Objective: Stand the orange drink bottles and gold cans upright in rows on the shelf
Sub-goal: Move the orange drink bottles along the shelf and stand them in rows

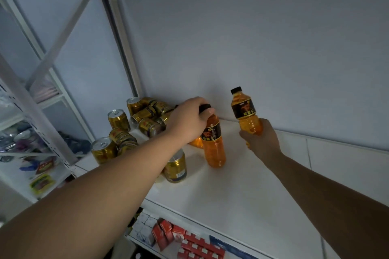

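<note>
My left hand grips the black cap and neck of an orange drink bottle that stands upright on the white shelf. Part of another orange bottle shows behind it, mostly hidden by my wrist. My right hand holds a second orange bottle by its base, upright, near the back wall. Gold cans lie jumbled in a pile at the shelf's back left corner. Three gold cans stand upright: one by the pile, one at the left edge, one under my left forearm.
White shelf posts and cross braces rise at the left. A neighbouring rack at the left holds small packets. The lower shelf holds red and white cartons. The pale back wall closes the shelf behind.
</note>
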